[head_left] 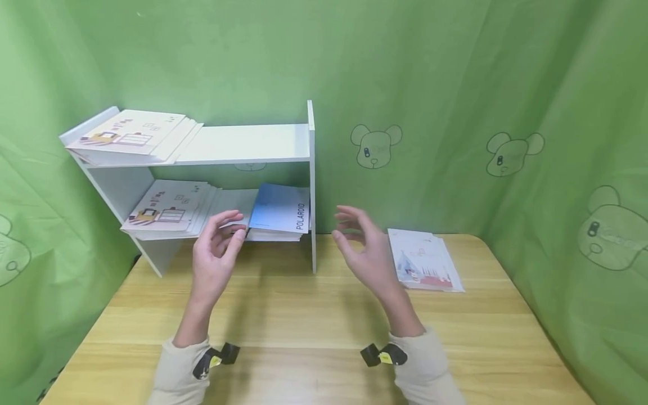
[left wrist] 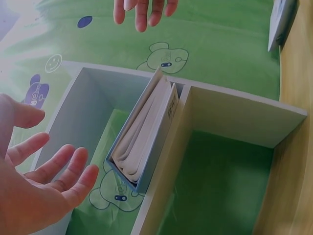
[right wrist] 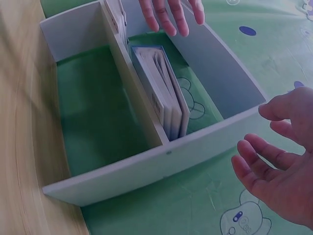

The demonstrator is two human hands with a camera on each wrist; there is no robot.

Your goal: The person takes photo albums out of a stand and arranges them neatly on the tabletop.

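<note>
My left hand (head_left: 215, 253) is raised in front of the lower shelf, with loosely bent fingers and nothing held. To the right of the white shelf unit (head_left: 311, 185), my right hand (head_left: 368, 253) hovers over the table, its fingers also loosely bent around nothing. A blue and white book marked POLAROID (head_left: 280, 208) lies at the right end of the lower shelf, on top of other pages or books. In the right wrist view, my right hand (right wrist: 281, 164) is beside the unit's side panel. The left wrist view has my left hand (left wrist: 49, 186) apart from the blue book (left wrist: 146, 132).
Illustrated books lie stacked at the left of the upper shelf (head_left: 136, 132) and lower shelf (head_left: 169, 205). Several booklets (head_left: 422, 261) lie on the wooden table (head_left: 304, 326) at the right. Green curtain (head_left: 430, 67) with bear drawings surrounds the table's back and sides.
</note>
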